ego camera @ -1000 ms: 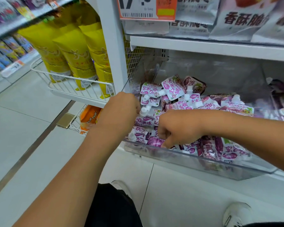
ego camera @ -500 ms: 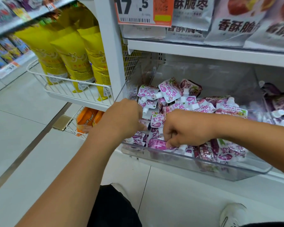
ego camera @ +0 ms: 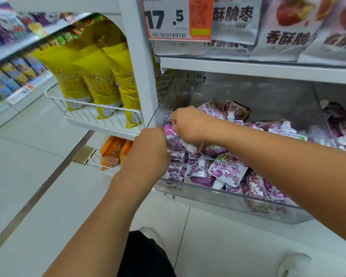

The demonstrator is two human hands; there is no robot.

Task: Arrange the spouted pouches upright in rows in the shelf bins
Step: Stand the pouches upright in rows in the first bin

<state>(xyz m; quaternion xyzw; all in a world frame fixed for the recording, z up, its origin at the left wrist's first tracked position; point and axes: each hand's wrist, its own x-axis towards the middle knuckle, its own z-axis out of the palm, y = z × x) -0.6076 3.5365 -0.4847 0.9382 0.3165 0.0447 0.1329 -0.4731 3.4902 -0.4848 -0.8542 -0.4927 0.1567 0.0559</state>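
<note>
The purple pouches (ego camera: pixel 227 172) lie in a messy heap in the clear bin (ego camera: pixel 218 198), most of them flat. My right hand (ego camera: pixel 190 124) curls around a pouch near the bin's left wall. My left hand (ego camera: pixel 148 150) is curled at the front left corner; I cannot tell what it holds. If I let go too soon, I think the pouch may flop back down.

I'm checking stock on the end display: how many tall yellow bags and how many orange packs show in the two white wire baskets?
Tall yellow bags, upper wire basket: 3
Orange packs, lower wire basket: 2
Total: 5
More could be hidden behind the shelf post.
</note>
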